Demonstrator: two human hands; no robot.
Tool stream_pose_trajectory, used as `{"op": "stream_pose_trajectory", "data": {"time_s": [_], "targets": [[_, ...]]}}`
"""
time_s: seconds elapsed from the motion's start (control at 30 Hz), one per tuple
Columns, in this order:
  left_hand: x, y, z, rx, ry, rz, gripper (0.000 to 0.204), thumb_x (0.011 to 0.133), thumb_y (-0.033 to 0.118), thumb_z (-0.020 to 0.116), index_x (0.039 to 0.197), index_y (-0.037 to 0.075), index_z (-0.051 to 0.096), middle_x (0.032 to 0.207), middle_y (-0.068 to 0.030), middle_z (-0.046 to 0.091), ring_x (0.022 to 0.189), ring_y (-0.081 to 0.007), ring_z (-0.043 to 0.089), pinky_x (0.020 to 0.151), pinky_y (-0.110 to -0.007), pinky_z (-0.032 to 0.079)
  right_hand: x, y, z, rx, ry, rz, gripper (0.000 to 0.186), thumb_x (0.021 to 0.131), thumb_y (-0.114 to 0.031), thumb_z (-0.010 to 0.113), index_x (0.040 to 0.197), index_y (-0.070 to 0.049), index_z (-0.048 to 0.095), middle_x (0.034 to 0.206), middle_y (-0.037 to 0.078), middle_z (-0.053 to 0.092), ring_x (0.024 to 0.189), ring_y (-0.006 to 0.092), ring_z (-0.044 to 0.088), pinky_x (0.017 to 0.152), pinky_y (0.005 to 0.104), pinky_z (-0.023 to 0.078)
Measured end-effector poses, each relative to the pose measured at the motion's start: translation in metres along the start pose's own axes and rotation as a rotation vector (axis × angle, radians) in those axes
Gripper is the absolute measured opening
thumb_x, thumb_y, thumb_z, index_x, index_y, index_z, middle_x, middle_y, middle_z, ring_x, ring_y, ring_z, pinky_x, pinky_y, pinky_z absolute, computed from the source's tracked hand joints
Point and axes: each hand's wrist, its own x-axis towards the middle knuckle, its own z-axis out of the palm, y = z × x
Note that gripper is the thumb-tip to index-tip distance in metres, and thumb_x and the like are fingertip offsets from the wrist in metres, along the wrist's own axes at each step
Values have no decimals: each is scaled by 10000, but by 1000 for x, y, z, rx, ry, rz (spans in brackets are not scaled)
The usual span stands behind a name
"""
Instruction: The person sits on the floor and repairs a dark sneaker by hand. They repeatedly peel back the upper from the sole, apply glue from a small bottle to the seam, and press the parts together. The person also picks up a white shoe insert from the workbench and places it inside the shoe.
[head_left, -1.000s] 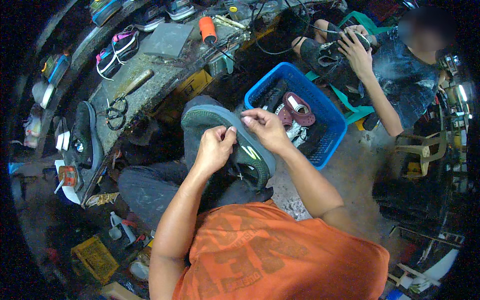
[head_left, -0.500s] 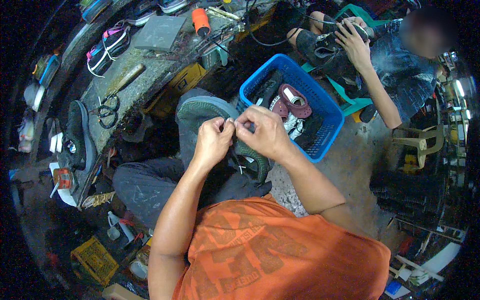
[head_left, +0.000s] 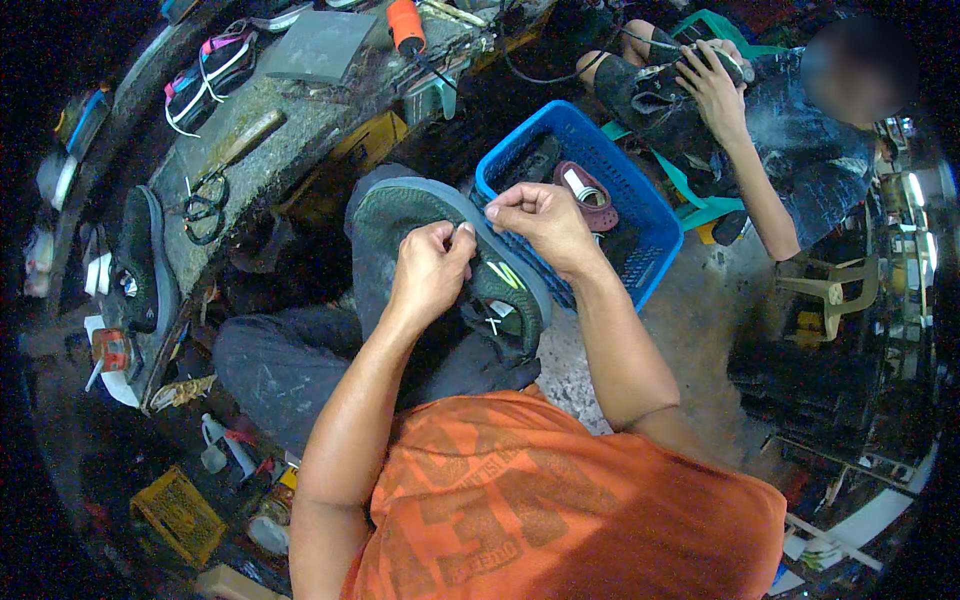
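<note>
A dark green shoe (head_left: pixel 395 200) with a grey sole rim and a pale side mark rests tilted across my lap. My left hand (head_left: pixel 432 270) lies on the middle of the shoe, fingers curled and thumb pressed to forefinger; whatever they pinch is too small to make out. Slightly above and to the right, my right hand (head_left: pixel 540 230) hovers by the shoe's rim with fingertips closed together, on something I cannot make out.
Left is a stone ledge (head_left: pixel 245 170) with shoes, a hooked tool and an orange cylinder (head_left: pixel 405 25). A blue basket (head_left: pixel 650 270) with footwear stands beyond the shoe. Another person (head_left: pixel 760 170), upper right, handles a dark shoe. A plastic chair (head_left: pixel 830 290) stands right.
My right hand met my left over the shoe half a second ago and has since pulled up and to the right, uncovering the pale mark.
</note>
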Motion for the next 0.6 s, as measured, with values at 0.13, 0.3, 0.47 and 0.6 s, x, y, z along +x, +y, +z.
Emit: {"op": "stream_pose_trajectory", "data": {"time_s": [0.13,0.3,0.47,0.6], "targets": [[-1,0,-1,5,-3,-24,441,1014,305,598,713,-13,649,599,-94,633,543,-170,590,565,-375,470,1,-4,5,-87,-129,28,131,923,-117,764,981,-1,744,852,25,722,771,76,646,734,233,520],[1,-3,-2,12,-11,-15,438,1023,325,604,732,2,660,616,-59,630,559,-140,566,568,-359,457,4,-2,10,-370,-35,-52,148,909,-155,771,977,-25,754,840,23,727,765,102,651,737,291,518],[1,-5,-1,9,-2,17,452,1025,349,610,730,11,660,615,-57,630,559,-138,567,563,-361,454,6,-11,6,-1045,771,-545,100,891,-218,746,941,-138,780,895,32,754,838,289,647,803,468,454],[1,-3,-1,2,-4,-6,445,1021,352,613,733,18,664,617,-53,629,563,-135,569,561,-355,452,-1,-15,5,-685,525,-389,154,908,-233,760,1015,-124,780,887,29,750,804,153,629,755,314,452]]}}
